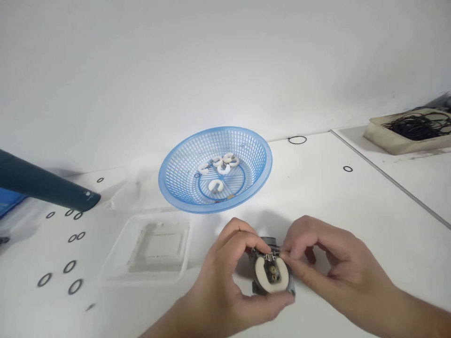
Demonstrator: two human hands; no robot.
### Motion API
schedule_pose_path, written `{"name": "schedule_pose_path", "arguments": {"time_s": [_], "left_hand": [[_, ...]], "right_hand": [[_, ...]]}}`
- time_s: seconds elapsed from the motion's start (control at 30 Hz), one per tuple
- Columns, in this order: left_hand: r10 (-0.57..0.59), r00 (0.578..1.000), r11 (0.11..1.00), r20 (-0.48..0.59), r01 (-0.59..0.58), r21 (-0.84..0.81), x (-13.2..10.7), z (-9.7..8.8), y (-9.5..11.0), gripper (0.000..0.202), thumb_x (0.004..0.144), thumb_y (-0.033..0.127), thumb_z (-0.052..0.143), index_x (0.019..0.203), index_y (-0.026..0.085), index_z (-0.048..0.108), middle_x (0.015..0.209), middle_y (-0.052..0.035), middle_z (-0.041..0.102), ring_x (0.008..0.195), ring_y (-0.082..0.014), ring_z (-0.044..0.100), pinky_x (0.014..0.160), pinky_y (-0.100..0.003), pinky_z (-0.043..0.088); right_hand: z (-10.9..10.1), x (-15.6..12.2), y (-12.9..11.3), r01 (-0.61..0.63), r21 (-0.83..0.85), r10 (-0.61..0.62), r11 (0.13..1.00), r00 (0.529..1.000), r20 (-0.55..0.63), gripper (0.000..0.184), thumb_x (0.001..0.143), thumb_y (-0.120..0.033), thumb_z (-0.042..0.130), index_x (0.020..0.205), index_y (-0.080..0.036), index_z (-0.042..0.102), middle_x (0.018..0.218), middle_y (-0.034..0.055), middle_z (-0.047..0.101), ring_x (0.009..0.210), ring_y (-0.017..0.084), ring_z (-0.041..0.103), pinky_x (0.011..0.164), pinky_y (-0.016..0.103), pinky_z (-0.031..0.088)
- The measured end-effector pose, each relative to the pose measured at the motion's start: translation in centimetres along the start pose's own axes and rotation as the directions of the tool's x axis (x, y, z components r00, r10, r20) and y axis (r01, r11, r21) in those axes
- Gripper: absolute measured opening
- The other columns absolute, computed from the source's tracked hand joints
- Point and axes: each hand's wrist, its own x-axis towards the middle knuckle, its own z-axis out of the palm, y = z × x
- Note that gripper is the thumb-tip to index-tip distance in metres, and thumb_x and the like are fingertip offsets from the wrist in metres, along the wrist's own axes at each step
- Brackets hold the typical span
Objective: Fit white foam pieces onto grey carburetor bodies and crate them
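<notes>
Just in front of the blue basket, a grey metal carburetor body (pixel 269 241) is gripped by my left hand (pixel 229 277), its thumb along the near edge and fingers over the far side. A cream C-shaped float (pixel 261 276) sits in its open face, around two brass fittings (pixel 273 273). My right hand (pixel 327 267) has thumb and forefinger pinched at the carburetor's right side, close to the float's metal hinge (pixel 269 257). Whatever lies between those fingertips is too small to make out.
Several white C-shaped floats (pixel 215 186) lie in the blue plastic basket (pixel 214 207). To the left are a shallow translucent tray (pixel 116 249), several black rubber rings (pixel 75 286) and a dark tube (pixel 45 183). A box (pixel 378 136) of black rings (pixel 417 126) stands far right.
</notes>
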Motion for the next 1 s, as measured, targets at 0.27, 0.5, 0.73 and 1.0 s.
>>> {"name": "schedule_pose_path", "arguments": {"time_s": [0.27, 0.5, 0.73, 1.0], "left_hand": [[0.009, 1.0, 1.0, -0.009, -0.009, 0.017, 0.16, 0.14, -0.24, 0.06, 0.059, 0.015, 0.107, 0.107, 0.024, 0.073, 0.103, -0.0012, 0.065, 0.087, -0.0157, 0.066, 0.072, -0.029, 0.055], [0.031, 1.0, 0.999, -0.003, -0.031, 0.017, 0.13, -0.08, -0.28, 0.062, 0.061, 0.017, 0.108, 0.112, 0.026, 0.073, 0.106, -0.0011, 0.067, 0.088, -0.0159, 0.068, 0.072, -0.028, 0.057], [-0.016, 1.0, 0.999, -0.007, 0.015, -0.039, -0.36, 0.2, -0.42, 0.062, 0.069, 0.017, 0.104, 0.121, 0.028, 0.073, 0.113, -0.003, 0.065, 0.091, -0.0167, 0.072, 0.071, -0.027, 0.06], [0.123, 0.989, 0.992, -0.088, -0.118, 0.051, -0.48, 0.41, -1.04, 0.06, 0.074, 0.031, 0.106, 0.124, 0.029, 0.072, 0.114, -0.0038, 0.067, 0.094, -0.0188, 0.074, 0.076, -0.032, 0.064]], "right_hand": [[0.24, -0.18, 0.24, -0.075, 0.09, 0.075, 0.993, 0.997, 0.01, 0.014, 0.11, -0.024, 0.075, 0.098, -0.03, 0.073, 0.096, -0.0017, 0.076, 0.081, 0.016, 0.07, 0.069, 0.028, 0.054], [0.2, 0.0, 0.27, -0.132, 0.166, 0.127, 0.977, 0.991, 0.039, 0.015, 0.11, -0.027, 0.076, 0.096, -0.028, 0.073, 0.096, 0.0008, 0.075, 0.083, 0.018, 0.069, 0.069, 0.028, 0.054], [0.11, 0.02, 0.48, -0.15, 0.21, 0.141, 0.966, 0.988, 0.056, 0.016, 0.111, -0.027, 0.078, 0.095, -0.027, 0.073, 0.099, 0.0009, 0.076, 0.086, 0.018, 0.07, 0.071, 0.027, 0.053], [0.35, -0.17, 0.74, -0.253, 0.2, 0.246, 0.947, 0.968, 0.056, 0.023, 0.112, -0.043, 0.079, 0.098, -0.027, 0.071, 0.095, 0.0005, 0.073, 0.08, 0.018, 0.065, 0.065, 0.028, 0.05]]}}
